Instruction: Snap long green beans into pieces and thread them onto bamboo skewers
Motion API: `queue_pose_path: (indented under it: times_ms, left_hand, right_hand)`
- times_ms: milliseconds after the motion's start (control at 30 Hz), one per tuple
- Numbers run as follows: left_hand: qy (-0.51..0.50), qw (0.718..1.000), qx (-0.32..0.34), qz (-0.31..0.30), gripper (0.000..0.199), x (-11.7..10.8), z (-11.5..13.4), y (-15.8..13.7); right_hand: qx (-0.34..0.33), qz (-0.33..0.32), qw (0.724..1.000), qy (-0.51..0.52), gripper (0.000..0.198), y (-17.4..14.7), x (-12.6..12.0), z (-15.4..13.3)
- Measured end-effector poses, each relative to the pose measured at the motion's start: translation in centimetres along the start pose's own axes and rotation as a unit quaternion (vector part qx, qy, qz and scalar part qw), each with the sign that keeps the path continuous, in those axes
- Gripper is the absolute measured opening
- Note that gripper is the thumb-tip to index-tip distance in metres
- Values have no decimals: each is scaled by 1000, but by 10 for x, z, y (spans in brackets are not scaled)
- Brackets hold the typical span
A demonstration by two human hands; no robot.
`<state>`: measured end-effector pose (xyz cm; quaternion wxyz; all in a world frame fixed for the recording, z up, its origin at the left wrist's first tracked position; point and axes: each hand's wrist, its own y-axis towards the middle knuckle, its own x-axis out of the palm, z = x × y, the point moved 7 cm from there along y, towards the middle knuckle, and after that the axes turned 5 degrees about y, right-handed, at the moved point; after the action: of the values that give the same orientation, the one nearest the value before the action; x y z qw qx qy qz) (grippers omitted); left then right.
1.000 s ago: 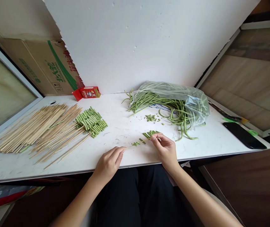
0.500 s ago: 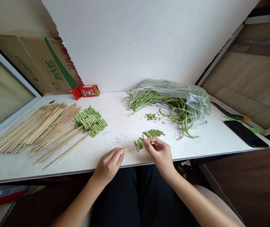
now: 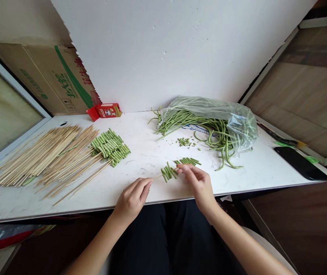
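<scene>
My left hand [image 3: 132, 198] is closed around one end of a thin bamboo skewer [image 3: 157, 177] over the front of the white table. Several short green bean pieces [image 3: 168, 172] are threaded crosswise along its far part. At the skewer's other end, the thumb and fingers of my right hand [image 3: 200, 186] pinch close to the tip, just right of the threaded pieces. Beyond that hand lies a row of loose cut bean pieces [image 3: 191, 161]. To the left, finished skewers of beans [image 3: 111, 147] are stacked with their sticks pointing toward the front left.
Bare bamboo skewers [image 3: 41, 152] lie in piles at left. Long beans [image 3: 192, 120] spill from a clear plastic bag [image 3: 209, 104] at the back, with small bean ends [image 3: 184, 141] before it. A red box [image 3: 108, 110] stands behind; a black phone [image 3: 301, 163] lies at right.
My right hand has shifted slightly right along the skewer toward its tip. The bean piece that was at its fingertips now sits on the skewer beside the others. My left hand has hardly moved.
</scene>
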<state>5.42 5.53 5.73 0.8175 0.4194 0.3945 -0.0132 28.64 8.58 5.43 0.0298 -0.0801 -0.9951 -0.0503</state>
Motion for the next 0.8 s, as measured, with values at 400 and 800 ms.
queue_pose_path:
  times_ms: [400, 800]
  left_hand:
    - [41, 998, -38, 4, 25, -1, -6, 0]
    - [45, 995, -85, -1, 21, 2, -12, -2]
  right_hand:
    - [-171, 15, 896, -411, 30, 55, -74, -8]
    - [-201, -24, 864, -462, 16, 53, -74, -3]
